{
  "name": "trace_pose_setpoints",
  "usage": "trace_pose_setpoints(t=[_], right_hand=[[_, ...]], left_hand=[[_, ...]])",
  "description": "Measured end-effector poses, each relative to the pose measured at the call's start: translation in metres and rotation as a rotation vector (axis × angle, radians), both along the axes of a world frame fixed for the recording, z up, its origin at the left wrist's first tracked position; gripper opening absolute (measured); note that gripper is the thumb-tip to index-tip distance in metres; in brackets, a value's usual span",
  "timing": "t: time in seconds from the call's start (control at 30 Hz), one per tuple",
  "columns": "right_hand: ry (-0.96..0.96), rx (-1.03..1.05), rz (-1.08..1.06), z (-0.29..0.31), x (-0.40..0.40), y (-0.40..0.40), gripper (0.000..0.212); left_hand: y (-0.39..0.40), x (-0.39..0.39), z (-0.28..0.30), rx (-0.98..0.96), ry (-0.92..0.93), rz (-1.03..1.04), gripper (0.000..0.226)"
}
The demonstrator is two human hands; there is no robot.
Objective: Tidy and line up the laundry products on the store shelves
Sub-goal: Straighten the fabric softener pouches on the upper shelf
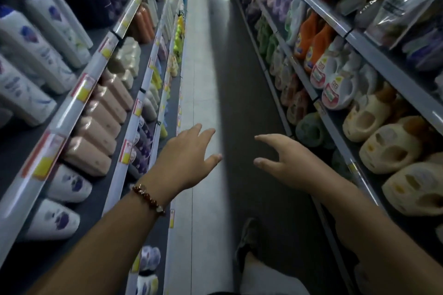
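I look down a narrow aisle between two shelf units. My left hand (189,158), a bead bracelet on its wrist, stretches forward over the floor with straight fingers and holds nothing. My right hand (285,158) reaches forward beside it, fingers loosely spread, also holding nothing. Cream detergent jugs with handles (393,148) line the right shelf level with my right hand. Above them stand white and pink jugs (335,74) and orange jugs (311,38). On the left shelves lie pink bottles (96,136) and white bottles (31,55) in rows.
Price rails with red and yellow tags (84,88) edge the left shelves. A pale tiled floor (203,79) runs down the aisle, half in shadow. My shoe (248,242) shows low in the middle. Refill pouches (405,0) stand on the top right shelf.
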State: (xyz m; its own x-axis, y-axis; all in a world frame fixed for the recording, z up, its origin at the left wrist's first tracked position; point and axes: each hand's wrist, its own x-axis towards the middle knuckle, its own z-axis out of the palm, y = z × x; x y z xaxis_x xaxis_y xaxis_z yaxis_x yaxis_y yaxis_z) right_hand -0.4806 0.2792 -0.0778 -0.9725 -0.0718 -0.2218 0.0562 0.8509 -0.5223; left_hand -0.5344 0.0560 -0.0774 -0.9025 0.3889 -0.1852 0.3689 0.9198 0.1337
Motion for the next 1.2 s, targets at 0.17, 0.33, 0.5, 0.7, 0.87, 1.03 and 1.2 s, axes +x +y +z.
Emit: trace_pose_setpoints(t=[0.17, 0.33, 0.5, 0.7, 0.87, 1.03, 1.2], right_hand=[[-0.022, 0.007, -0.068, 0.001, -0.127, 0.058, 0.062], [0.004, 0.059, -0.038, 0.016, -0.237, 0.086, 0.069], [0.039, 0.056, 0.021, 0.029, -0.324, 0.084, 0.074], [0.019, 0.094, 0.076, 0.019, -0.446, 0.079, 0.073], [-0.015, 0.098, 0.046, 0.003, -0.571, 0.069, 0.070], [-0.074, -0.022, -0.038, 0.013, -0.679, 0.063, 0.067], [-0.032, -0.046, -0.127, 0.009, -0.771, 0.074, 0.065]], left_hand=[[0.047, -0.135, 0.006, -0.073, -0.026, 0.029, 0.074], [0.066, -0.235, 0.024, -0.084, 0.000, 0.126, 0.079], [0.075, -0.308, 0.026, 0.071, 0.019, 0.160, 0.075], [0.065, -0.423, 0.003, 0.215, 0.025, 0.174, 0.073], [0.050, -0.550, -0.019, 0.224, -0.022, 0.186, 0.072], [0.044, -0.675, -0.014, 0.195, -0.074, 0.154, 0.071], [0.057, -0.781, 0.002, 0.191, -0.043, 0.068, 0.070]])
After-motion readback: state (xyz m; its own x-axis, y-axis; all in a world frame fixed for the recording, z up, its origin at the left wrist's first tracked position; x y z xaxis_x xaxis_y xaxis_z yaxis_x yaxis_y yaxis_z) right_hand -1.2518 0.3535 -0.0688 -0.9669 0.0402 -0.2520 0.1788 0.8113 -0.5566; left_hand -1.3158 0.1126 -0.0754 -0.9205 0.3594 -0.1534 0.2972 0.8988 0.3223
